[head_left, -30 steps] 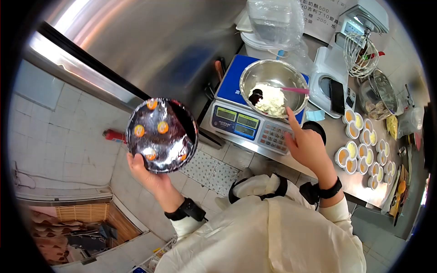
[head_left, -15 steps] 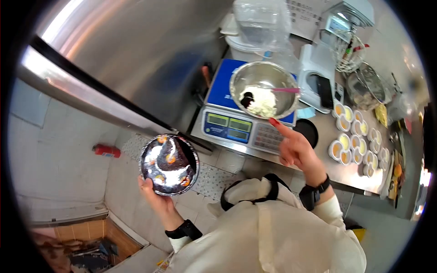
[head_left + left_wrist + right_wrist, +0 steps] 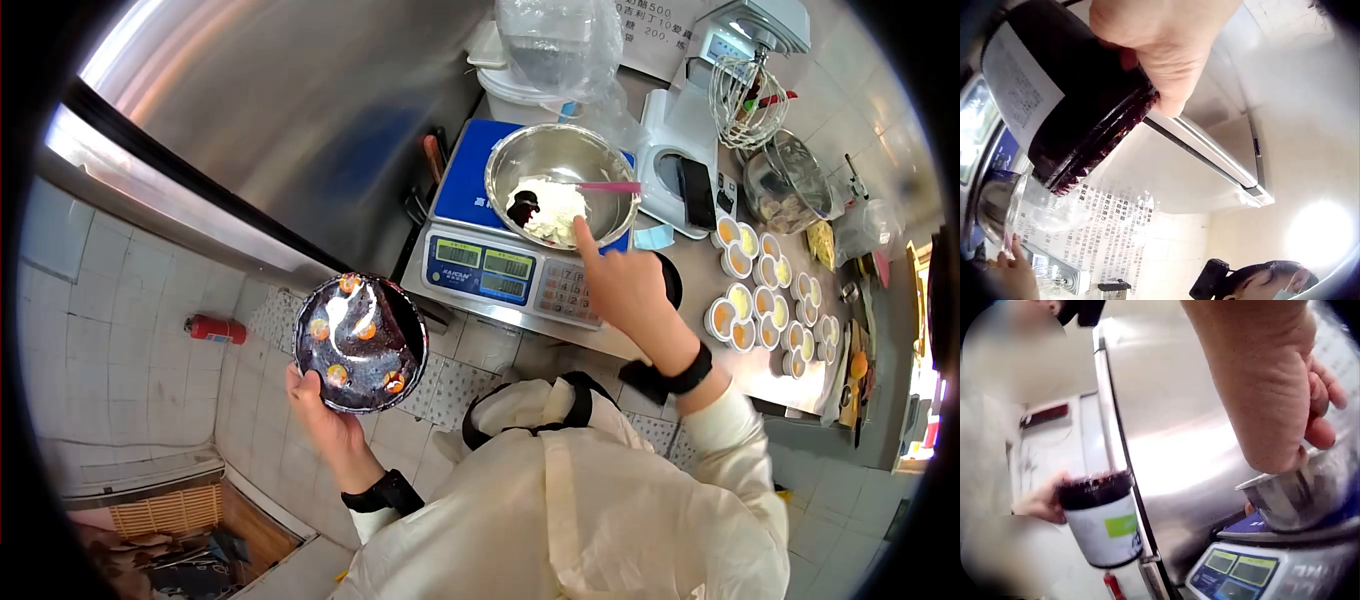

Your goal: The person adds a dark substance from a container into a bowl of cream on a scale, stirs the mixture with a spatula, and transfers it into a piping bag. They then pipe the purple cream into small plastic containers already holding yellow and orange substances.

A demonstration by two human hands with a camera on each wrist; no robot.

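My left hand grips a dark round tub by its side, its glossy, dark red-purple top facing the head camera. The right wrist view shows a white label with a green patch on the tub. My right hand points its index finger at the near rim of a metal bowl, the fingertip overlapping the rim beside the white cream. A dark jam-like blob sits on the cream, and a pink-handled tool leans inside. Under the bowl is a digital scale.
Several small cups with orange and yellow fillings stand on the counter at right. Behind them are a stand mixer bearing a phone, and a steel bowl. A steel fridge-like panel rises at left.
The left hand has lowered the tub, and its top has turned slightly. My right index finger drew back from the bowl, its tip reddish, then moved forward to the rim again.
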